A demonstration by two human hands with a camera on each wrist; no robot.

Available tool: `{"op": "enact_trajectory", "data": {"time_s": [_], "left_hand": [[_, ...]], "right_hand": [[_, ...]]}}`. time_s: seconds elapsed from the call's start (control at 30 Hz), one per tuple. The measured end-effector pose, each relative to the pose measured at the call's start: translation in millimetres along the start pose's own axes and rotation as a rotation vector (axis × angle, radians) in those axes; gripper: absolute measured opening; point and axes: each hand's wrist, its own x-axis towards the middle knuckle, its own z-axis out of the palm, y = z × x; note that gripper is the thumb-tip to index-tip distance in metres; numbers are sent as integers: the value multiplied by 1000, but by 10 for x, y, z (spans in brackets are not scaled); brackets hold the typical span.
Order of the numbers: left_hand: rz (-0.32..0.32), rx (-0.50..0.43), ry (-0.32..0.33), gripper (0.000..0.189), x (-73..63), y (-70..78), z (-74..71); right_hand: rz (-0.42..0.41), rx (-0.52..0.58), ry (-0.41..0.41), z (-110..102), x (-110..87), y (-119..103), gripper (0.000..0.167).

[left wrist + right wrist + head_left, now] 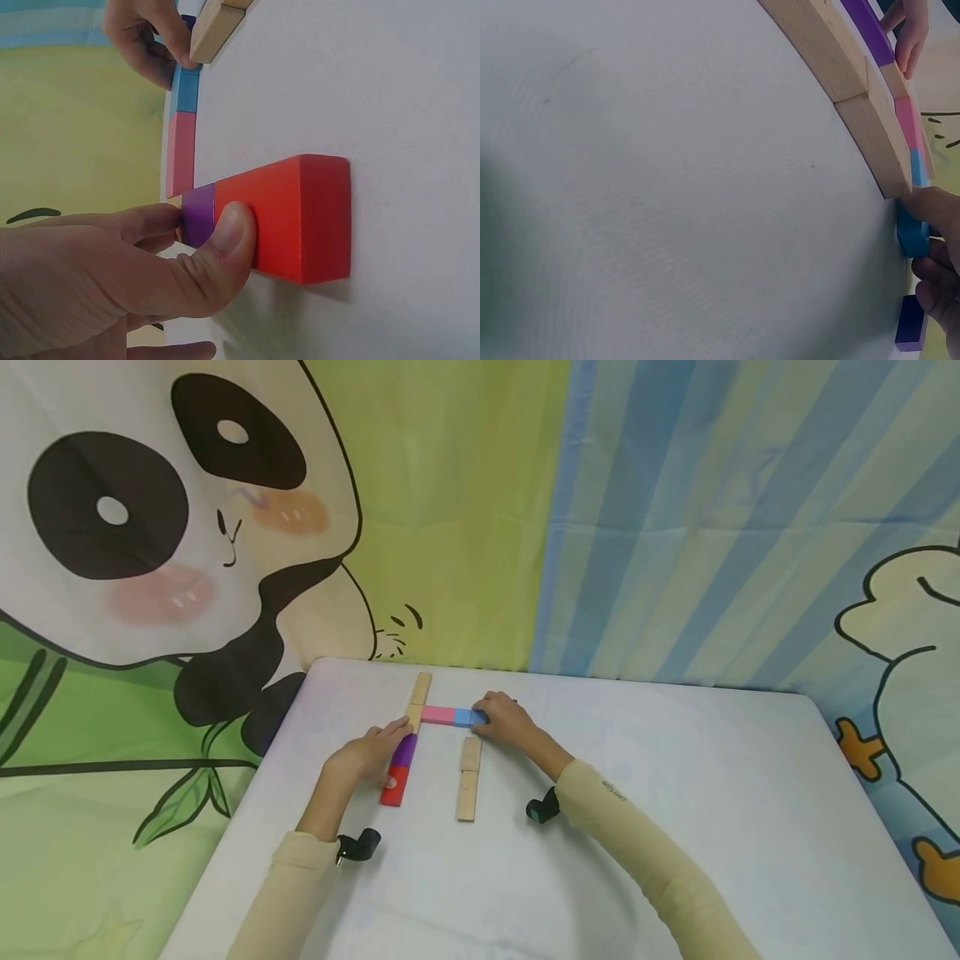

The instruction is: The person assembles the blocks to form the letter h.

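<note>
A slanting row has a red block (394,787), a purple block (405,750) and natural wood blocks (422,687). My left hand (367,753) lies along it, its thumb resting on the red block and its fingertips touching the row near the purple block. From this row, a pink block (438,715) and a light blue block (462,717) extend rightward. At their end my right hand (506,720) pinches a blue block (913,231) between thumb and fingers. Close to those fingers lies a dark purple block (911,322), apart from the blue one.
Two natural wood blocks (468,781) stand end to end below the blue blocks, close to the right hand. Everything lies on a white table (675,793). A printed curtain (450,510) hangs behind the table's far edge.
</note>
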Motion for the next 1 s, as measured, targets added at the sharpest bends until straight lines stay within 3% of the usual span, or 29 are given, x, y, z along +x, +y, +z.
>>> {"op": "enact_trajectory", "data": {"time_s": [0.27, 0.47, 0.73, 1.0], "left_hand": [[-4, 0, -1, 95, -10, 13, 0], [-11, 0, -7, 95, -14, 31, -18], [-6, -3, -3, 95, -26, 15, -13], [2, 7, 2, 95, -15, 8, -12]], "right_hand": [[12, -50, 53, -31, -44, -1, 46], [80, 21, 151, -132, -141, 179, 41], [15, 37, 79, -130, -226, 460, 38], [23, 81, 65, -154, -242, 496, 37]]}}
